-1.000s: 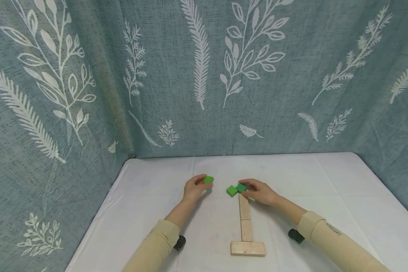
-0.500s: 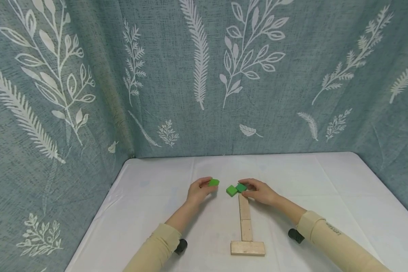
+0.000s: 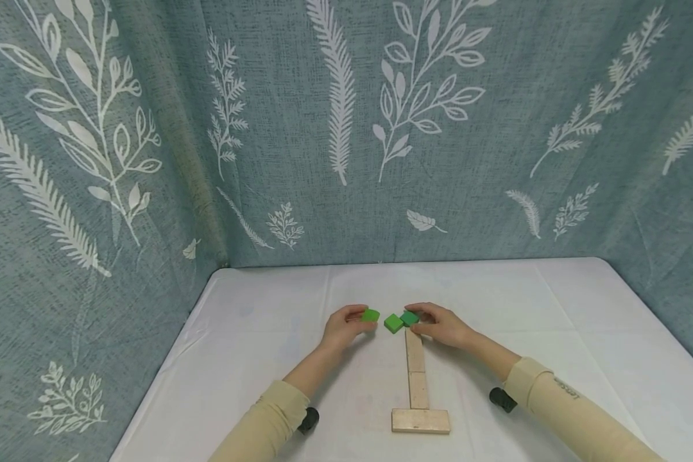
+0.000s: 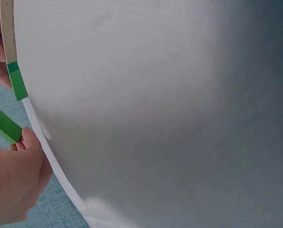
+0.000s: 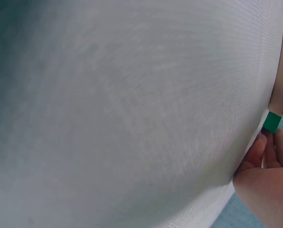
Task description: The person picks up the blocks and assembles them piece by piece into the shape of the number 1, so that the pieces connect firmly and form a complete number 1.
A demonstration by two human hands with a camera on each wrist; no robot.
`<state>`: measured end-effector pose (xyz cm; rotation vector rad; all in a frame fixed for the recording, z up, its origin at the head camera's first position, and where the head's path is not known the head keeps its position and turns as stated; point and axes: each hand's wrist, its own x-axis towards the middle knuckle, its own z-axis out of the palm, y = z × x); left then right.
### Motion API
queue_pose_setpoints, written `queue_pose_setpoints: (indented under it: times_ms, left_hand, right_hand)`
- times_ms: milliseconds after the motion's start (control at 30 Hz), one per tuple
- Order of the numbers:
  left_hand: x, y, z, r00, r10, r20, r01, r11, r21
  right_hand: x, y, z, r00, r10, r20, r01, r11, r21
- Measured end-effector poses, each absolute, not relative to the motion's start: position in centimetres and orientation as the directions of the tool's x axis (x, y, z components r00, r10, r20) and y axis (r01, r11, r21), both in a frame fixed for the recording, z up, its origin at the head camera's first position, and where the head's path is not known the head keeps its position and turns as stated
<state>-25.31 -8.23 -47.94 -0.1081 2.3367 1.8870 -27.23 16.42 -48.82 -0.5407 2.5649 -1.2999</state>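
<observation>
In the head view my left hand pinches a light green block between thumb and fingers, just left of the other blocks. Beside it on the table lies a second light green block, its corner meeting a darker green block. My right hand has thumb and fingers on either side of that darker block. Below it, two pale wooden planks lie end to end, meeting a crosswise wooden plank at the near end. The left wrist view shows the held green block apart from the lying one.
A white cloth covers the table. Patterned blue-green curtains hang behind and at the sides. Dark wrist cameras sit under both forearms.
My left hand has moved right and slightly nearer with its light green block, closing the gap to the lying green block. My right hand has stayed in place.
</observation>
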Motion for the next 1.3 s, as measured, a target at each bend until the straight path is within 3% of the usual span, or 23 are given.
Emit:
queue_pose_setpoints:
  times_ms: [667, 1300]
  left_hand:
    - [-25.2, -7.0, -47.9, -0.993, 0.112, -0.038, 0.017, 0.454, 0.891]
    - [-25.5, -6.9, -48.1, -0.984, 0.180, 0.008, 0.104, 0.529, 0.842]
  right_hand:
    - [-27.4, 16.5, -49.0, -0.911, -0.411, -0.029, -0.222, 0.550, -0.805]
    - [-27.5, 16.5, -49.1, -0.908, -0.418, -0.024, -0.227, 0.540, -0.811]
